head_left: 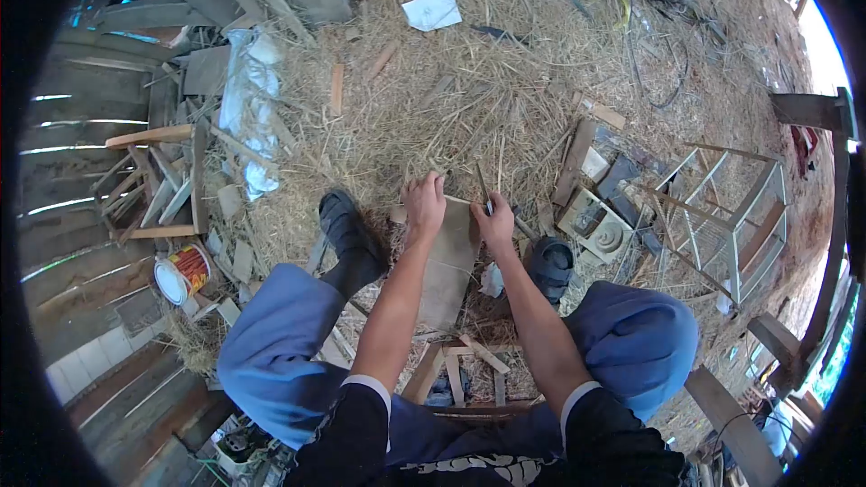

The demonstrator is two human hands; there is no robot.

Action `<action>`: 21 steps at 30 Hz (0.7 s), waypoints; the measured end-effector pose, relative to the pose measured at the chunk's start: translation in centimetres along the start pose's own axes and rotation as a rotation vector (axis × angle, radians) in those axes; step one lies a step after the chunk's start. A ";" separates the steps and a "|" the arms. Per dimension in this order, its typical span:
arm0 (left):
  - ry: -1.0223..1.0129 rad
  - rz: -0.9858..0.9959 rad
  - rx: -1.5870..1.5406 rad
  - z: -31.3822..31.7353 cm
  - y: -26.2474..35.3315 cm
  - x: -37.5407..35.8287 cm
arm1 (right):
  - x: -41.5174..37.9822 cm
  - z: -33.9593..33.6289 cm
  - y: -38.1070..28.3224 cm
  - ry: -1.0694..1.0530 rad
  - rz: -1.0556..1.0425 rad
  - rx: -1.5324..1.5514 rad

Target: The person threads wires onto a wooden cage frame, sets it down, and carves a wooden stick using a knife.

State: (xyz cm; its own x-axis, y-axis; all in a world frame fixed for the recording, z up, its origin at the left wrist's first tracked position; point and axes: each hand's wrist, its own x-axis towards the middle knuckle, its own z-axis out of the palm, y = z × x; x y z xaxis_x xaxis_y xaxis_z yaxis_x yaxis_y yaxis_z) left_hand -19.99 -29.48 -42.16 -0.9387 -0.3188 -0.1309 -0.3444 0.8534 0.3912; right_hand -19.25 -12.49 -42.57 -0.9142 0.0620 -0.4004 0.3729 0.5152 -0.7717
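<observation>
A flat grey-brown board [444, 275] lies between my legs, its far end under my two hands. My left hand [424, 203] is closed at the board's far left corner, fingertips pinching something small that I cannot make out. To its right, my right hand [494, 221] is wrapped round the near end of a thin, dark, blade-like tool [482, 184] that points away from me. A thin light strip runs along the board's far edge between the hands.
Straw and wood scraps cover the ground. A wire-and-wood frame [732, 225] and a pale moulded block [596, 225] are on the right. On the left are a wooden stool [162, 182] and a paint bucket [183, 274]. White paper [431, 11] lies ahead.
</observation>
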 end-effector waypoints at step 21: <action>0.264 -0.003 -0.396 -13.4 4.0 -7.6 | -6.8 -10.5 -9.6 -0.258 -0.249 0.060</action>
State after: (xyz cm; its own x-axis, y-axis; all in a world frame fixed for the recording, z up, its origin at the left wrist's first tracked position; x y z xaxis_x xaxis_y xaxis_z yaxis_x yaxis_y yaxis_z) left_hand -14.07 -29.14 -27.41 -0.8845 -0.4590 0.0836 -0.2674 0.6457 0.7153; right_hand -18.32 -8.86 -27.20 -0.9111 -0.2803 -0.3023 0.1596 0.4363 -0.8856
